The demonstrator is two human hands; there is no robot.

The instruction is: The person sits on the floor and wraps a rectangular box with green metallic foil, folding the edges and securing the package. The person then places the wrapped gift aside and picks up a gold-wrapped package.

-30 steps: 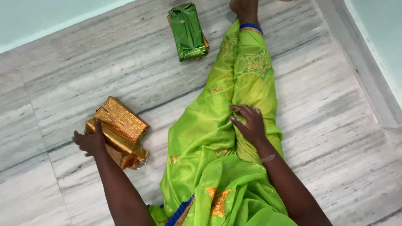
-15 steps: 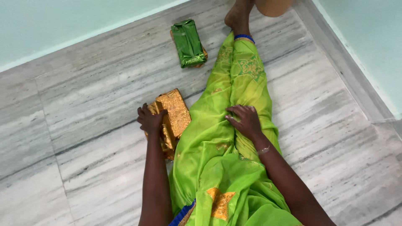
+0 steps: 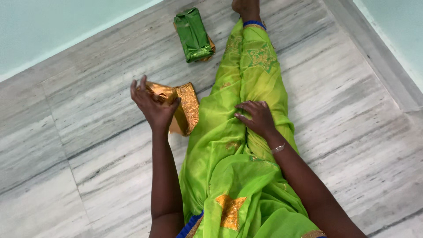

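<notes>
- The gold foil-wrapped packages (image 3: 183, 105) lie on the grey marble floor (image 3: 88, 132), pressed against the edge of the green sari (image 3: 229, 145) that covers the person's outstretched legs.
- The left hand (image 3: 152, 103) rests on the near-left end of the packages, fingers (image 3: 133, 88) spread wide and raised, thumb laid over the crumpled gold wrap; the grip is apart, touching but not closed round anything.
- Just right of that grip the flatter gold package shows its patterned top face, tilted toward the sari.
- The right hand (image 3: 255, 118) lies palm down on the sari over the leg, fingers loosely apart and pointing toward the left hand; it clamps nothing. A thin bangle (image 3: 277, 148) sits at its wrist.
- Well beyond the left grip, farther along the floor, a green foil-wrapped package (image 3: 192, 34) lies on top of another gold one, of which only an edge shows.
- Beside that green package is the person's bare foot (image 3: 246, 8), at the blue-trimmed hem of the sari.
- A pale green wall (image 3: 53, 26) bounds the floor at the far side.
</notes>
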